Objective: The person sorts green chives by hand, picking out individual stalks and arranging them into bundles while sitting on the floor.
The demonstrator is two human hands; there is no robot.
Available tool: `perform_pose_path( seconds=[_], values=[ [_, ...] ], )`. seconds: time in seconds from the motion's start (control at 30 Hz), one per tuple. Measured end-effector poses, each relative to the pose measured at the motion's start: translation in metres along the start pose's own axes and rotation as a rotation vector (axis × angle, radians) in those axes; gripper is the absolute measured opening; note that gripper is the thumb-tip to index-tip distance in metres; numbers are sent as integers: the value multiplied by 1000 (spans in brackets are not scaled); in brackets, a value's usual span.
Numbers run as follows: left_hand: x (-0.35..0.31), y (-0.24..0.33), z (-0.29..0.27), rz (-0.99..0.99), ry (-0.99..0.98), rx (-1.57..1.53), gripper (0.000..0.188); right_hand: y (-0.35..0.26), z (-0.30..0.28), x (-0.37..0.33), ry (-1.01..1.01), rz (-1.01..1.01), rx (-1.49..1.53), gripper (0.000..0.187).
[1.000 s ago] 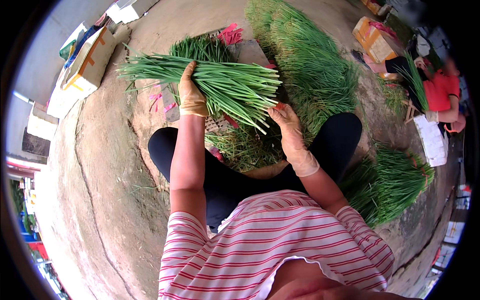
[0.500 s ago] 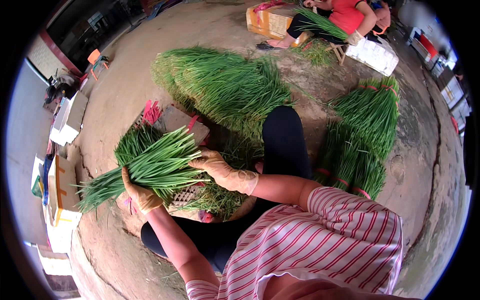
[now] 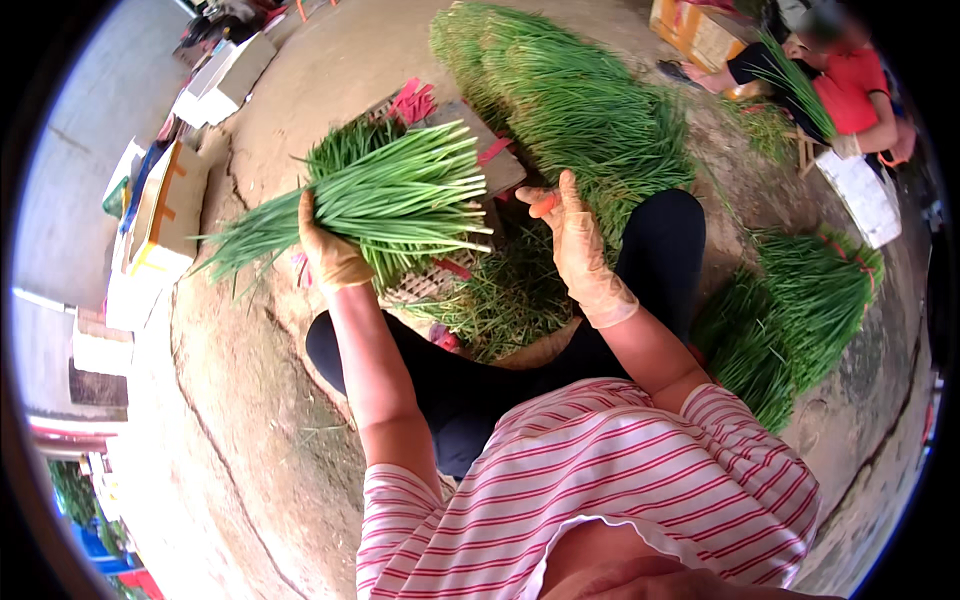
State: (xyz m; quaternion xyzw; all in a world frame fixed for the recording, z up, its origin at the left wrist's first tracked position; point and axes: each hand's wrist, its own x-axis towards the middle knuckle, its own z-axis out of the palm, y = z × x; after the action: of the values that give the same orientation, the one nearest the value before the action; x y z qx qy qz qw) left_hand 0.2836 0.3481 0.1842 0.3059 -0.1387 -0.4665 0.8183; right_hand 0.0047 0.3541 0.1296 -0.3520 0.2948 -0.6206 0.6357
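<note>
A loose bunch of green chives [image 3: 410, 190] lies across my left hand [image 3: 336, 255], which is gloved and closed round it. The pale cut ends point right and the leaf tips left. My right hand [image 3: 585, 255], in a similar tan glove, is apart from the bunch, with thumb and fingers spread. An orange patch shows at one of its fingers; I cannot tell what it is. Below the held bunch, a second dark green bunch [image 3: 345, 147] partly shows on a low crate [image 3: 420, 285]. Beside it a board [image 3: 468, 122] carries red strips [image 3: 411, 100].
A big heap of chives [image 3: 570, 100] covers the floor ahead. Bundles tied with red bands [image 3: 810, 290] lie at the right. Trimmings [image 3: 510, 300] are piled between my legs. Foam boxes [image 3: 165, 215] line the left. A co-worker in red [image 3: 850, 95] sits at the far right holding chives.
My right hand has come off the cut ends and moved right, its fingers now spread. My left hand still holds the bunch. The whole view has turned, shifting the surroundings.
</note>
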Motion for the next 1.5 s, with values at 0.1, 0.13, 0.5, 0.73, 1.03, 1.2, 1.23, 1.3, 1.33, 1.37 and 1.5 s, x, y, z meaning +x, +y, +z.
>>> perform_pose_path(
  seconds=[0.1,0.13,0.5,0.73,1.03,1.2,1.23,1.3,1.33,1.37,1.5],
  values=[
    [10,4,-9,4,-13,-83,28,0,23,-8,-70,68,-50,29],
    [9,4,-10,-8,-20,-109,28,4,26,-6,-122,92,-53,27],
    [1,-4,1,-15,-34,-74,25,28,52,3,-52,105,-19,12],
    [-1,-7,1,-28,-25,-80,26,28,50,-2,-52,68,-27,12],
    [9,-7,-8,12,-25,-32,26,23,49,12,-133,218,31,17],
    [8,-9,-6,48,-14,2,26,19,50,14,-145,267,52,16],
    [7,-9,-6,49,-5,5,26,19,48,15,-164,262,45,13],
    [5,-8,-2,26,-4,-14,26,24,42,16,-139,257,134,13],
    [3,-8,-1,15,-2,-23,26,26,39,16,-126,255,178,12],
    [4,-8,-1,25,15,-16,26,26,33,12,-102,218,271,14],
    [3,-3,-3,46,-14,-27,25,6,16,11,21,-16,366,15]
  ],
)
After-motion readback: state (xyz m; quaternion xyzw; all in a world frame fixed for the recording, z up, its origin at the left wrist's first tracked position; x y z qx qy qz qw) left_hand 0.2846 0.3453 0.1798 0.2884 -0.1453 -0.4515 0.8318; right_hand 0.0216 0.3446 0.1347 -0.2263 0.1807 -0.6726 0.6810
